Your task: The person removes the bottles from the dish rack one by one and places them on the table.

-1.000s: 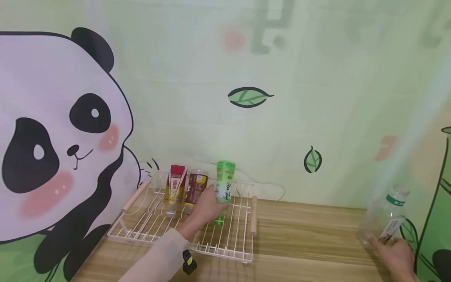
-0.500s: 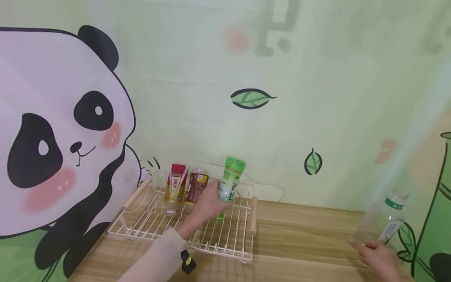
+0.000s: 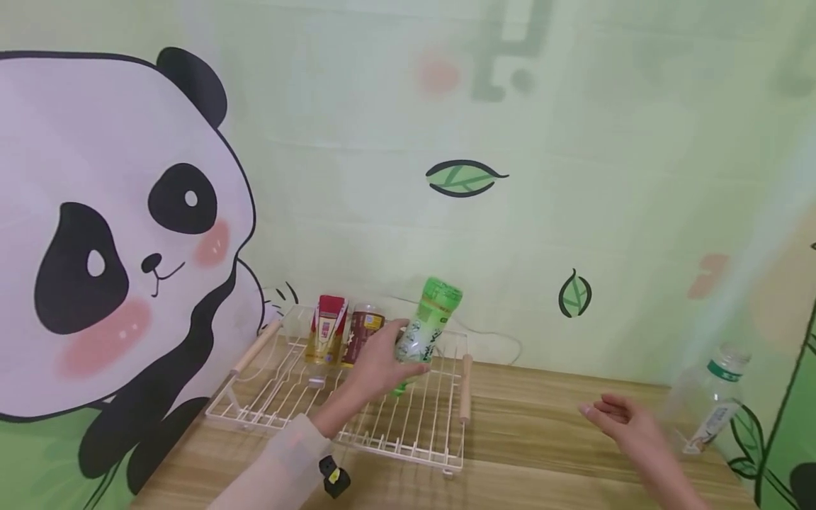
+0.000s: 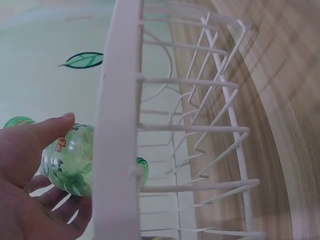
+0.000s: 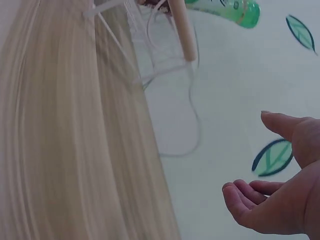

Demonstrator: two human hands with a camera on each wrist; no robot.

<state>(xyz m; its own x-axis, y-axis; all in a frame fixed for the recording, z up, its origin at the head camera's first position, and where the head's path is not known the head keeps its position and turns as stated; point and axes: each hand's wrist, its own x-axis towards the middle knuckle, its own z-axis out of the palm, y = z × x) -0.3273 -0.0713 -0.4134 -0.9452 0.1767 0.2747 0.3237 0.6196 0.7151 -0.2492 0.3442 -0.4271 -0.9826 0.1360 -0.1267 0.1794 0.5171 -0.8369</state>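
Note:
My left hand (image 3: 377,365) grips a green plastic bottle (image 3: 422,333) over the wire rack (image 3: 417,446). The bottle is upside down and tilted, its wide green base up to the right and its narrow green end low by the wires. In the left wrist view, thumb and fingers lie around the bottle (image 4: 70,162), partly hidden behind the rack's white frame (image 4: 117,125). My right hand (image 3: 631,432) holds nothing, its thumb apart from its lightly bent fingers. Just right of it a clear bottle with a green neck band (image 3: 714,404) stands uncapped on the table.
A red-and-gold bottle (image 3: 326,329) and a brown-labelled bottle (image 3: 363,333) stand upside down at the rack's back left. Wooden handles (image 3: 466,389) flank the rack. A small black object (image 3: 334,476) is at my left cuff. A panda-printed cloth (image 3: 510,248) hangs behind the table.
My right hand has let go of the clear bottle and moved left of it. My left hand has tilted the green bottle to the right and lifted it slightly.

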